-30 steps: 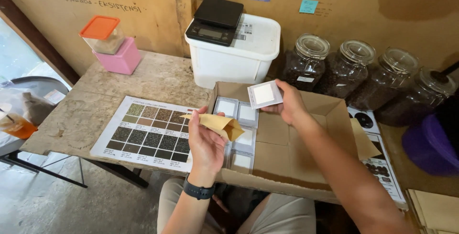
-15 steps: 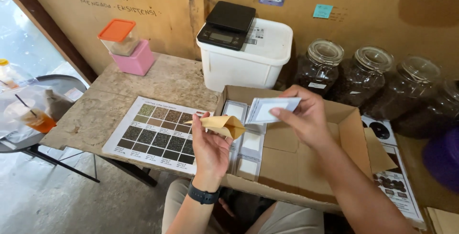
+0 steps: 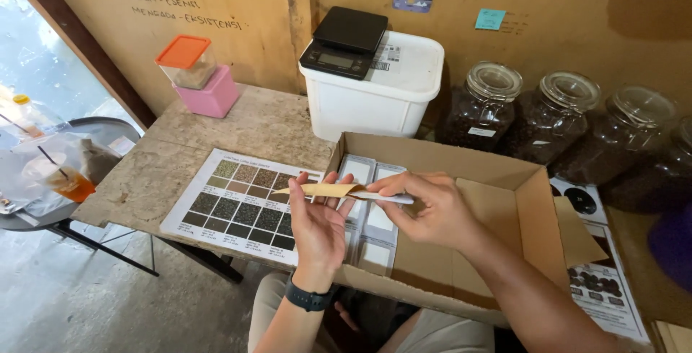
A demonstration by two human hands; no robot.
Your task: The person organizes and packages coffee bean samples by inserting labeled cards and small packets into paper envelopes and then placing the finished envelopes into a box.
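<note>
Left hand (image 3: 317,227), at 6 o'clock, fingers closed lightly on a brown paper pouch (image 3: 321,190). Right hand (image 3: 432,212) pinches a flat white packet (image 3: 386,198) at the pouch mouth, above the cardboard box (image 3: 533,201). Hold pouch mouth spread; feed packet level. White tub (image 3: 382,97) at 12 o'clock.

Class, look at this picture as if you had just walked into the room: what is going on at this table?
A person sits at a worn table with an open cardboard box in front of them. The left hand holds a small brown paper pouch, and the right hand holds a flat white packet at the pouch's opening. More white packets sit in rows inside the box. A printed chart of dark squares lies beside it, and a scale rests on a white tub.
</note>
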